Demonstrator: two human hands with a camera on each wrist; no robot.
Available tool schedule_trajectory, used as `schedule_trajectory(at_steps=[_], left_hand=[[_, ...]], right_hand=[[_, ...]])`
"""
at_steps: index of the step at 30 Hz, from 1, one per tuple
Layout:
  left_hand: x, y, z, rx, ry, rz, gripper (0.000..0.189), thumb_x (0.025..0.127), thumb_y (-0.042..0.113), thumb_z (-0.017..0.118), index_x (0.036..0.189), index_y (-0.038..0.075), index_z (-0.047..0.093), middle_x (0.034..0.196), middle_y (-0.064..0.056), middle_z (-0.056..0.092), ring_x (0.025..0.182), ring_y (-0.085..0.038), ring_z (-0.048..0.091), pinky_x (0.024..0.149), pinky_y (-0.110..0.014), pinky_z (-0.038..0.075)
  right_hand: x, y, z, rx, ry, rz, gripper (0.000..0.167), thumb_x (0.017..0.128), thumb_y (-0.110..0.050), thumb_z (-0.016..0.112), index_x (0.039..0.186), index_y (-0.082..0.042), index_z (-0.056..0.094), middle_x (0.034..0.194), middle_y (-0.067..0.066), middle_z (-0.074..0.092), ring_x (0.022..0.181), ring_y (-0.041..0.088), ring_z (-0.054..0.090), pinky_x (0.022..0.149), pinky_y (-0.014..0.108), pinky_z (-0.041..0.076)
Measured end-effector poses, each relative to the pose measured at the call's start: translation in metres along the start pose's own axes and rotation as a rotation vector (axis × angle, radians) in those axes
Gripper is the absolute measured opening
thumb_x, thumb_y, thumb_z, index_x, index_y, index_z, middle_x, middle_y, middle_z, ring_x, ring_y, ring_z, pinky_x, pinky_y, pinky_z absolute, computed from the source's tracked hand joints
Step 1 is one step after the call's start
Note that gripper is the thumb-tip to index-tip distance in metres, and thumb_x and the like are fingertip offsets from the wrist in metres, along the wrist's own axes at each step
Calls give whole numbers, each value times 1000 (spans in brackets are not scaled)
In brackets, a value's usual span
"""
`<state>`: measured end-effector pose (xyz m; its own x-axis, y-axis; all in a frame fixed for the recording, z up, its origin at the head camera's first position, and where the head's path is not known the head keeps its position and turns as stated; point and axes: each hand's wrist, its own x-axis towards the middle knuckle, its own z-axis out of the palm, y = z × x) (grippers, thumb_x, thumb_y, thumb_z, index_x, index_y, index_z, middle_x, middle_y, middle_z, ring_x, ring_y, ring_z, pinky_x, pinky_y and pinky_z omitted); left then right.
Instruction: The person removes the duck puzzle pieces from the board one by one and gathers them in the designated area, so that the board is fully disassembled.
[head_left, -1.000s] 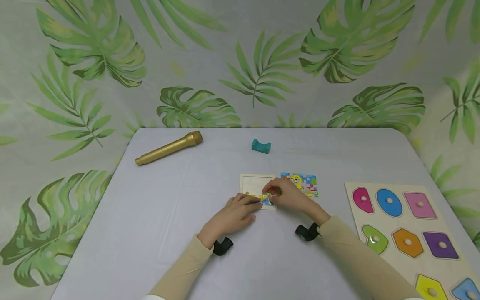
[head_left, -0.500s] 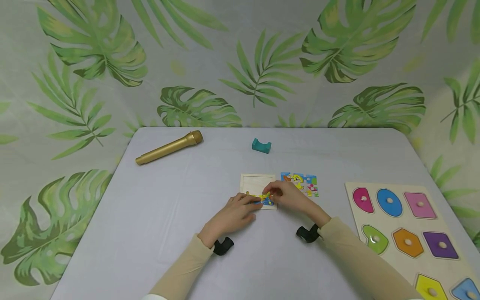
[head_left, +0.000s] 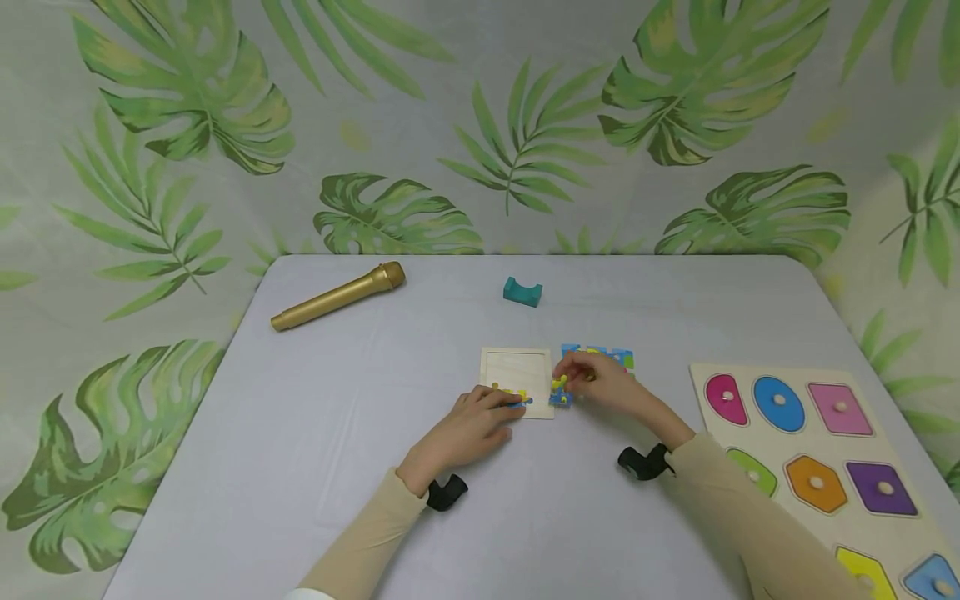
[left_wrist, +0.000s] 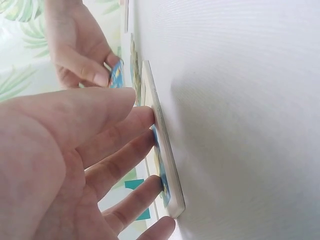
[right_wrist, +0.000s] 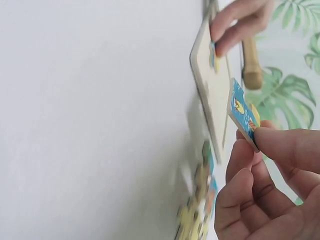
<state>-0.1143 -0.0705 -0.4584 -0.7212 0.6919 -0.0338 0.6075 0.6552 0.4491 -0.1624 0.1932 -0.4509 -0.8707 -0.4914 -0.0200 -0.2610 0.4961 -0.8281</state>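
Note:
A light wooden puzzle tray [head_left: 517,364] lies mid-table, with blue and yellow jigsaw pieces [head_left: 528,400] along its near edge. My left hand [head_left: 467,427] rests on the tray, its fairly straight fingertips on those pieces; in the left wrist view the fingers are spread along the tray's edge. Just right of the tray my right hand [head_left: 603,387] pinches a blue and yellow puzzle piece [right_wrist: 243,114] between thumb and fingers, tilted and lifted off the tray. Behind that hand lies a partly joined group of puzzle pieces [head_left: 622,357], mostly covered by it in the head view.
A gold microphone [head_left: 337,297] lies at the back left, and a teal notched block [head_left: 522,292] at the back middle. On the right is a large wooden shape board [head_left: 783,400] with knobbed coloured pieces, partly under the right sleeve.
My right hand has pulled the puzzle piece out of the tray's near right corner and moved right with it, over the joined pieces. My left hand has stayed in place.

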Motion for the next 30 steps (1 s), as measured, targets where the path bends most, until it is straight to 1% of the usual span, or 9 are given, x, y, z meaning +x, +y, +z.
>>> schedule_trajectory(at_steps=[2,9,15,18,22,26,30], left_hand=[[0,0,0,-6,1,-1,37,99,22,54,134,12,58,142,-1,46,127,-24,37,101,-44,31],[0,-1,2,-12,9,-4,37,98,22,55,134,12,58,142,-1,46,126,-24,37,101,-43,31],[0,1,1,-11,10,-9,36,98,22,55,133,12,58,142,-1,46,126,-24,37,101,-43,31],[0,1,1,-14,11,-12,36,98,21,56,133,12,58,141,-1,46,126,-24,37,101,-44,31],[0,0,2,-10,14,-11,36,98,20,56,133,11,59,141,-1,47,124,-23,38,101,-43,31],[1,0,2,-7,16,-7,36,98,20,56,133,11,59,141,-1,47,123,-23,39,100,-43,32],[1,0,2,-10,18,-6,36,98,19,57,132,11,59,141,-1,47,123,-23,39,100,-43,32]], right_hand=[[-6,4,-8,7,7,23,15,86,5,63,100,0,64,92,7,61,84,21,52,70,24,45],[-30,19,-31,-30,38,104,13,86,2,66,99,1,63,88,6,59,82,21,53,69,23,45],[-47,30,-42,-26,50,144,12,87,2,65,99,2,63,88,7,59,81,22,52,67,22,46],[-52,33,-45,-32,58,173,12,87,2,64,98,3,62,87,7,58,80,22,51,66,22,46],[-55,35,-47,-41,46,213,11,87,1,63,98,3,62,86,6,57,80,22,51,64,22,46],[-57,37,-47,-39,33,228,12,88,-1,64,99,3,63,87,6,57,82,23,50,65,21,46],[-57,38,-46,-81,43,239,10,88,-2,65,98,2,63,86,5,57,82,22,50,65,21,46]])
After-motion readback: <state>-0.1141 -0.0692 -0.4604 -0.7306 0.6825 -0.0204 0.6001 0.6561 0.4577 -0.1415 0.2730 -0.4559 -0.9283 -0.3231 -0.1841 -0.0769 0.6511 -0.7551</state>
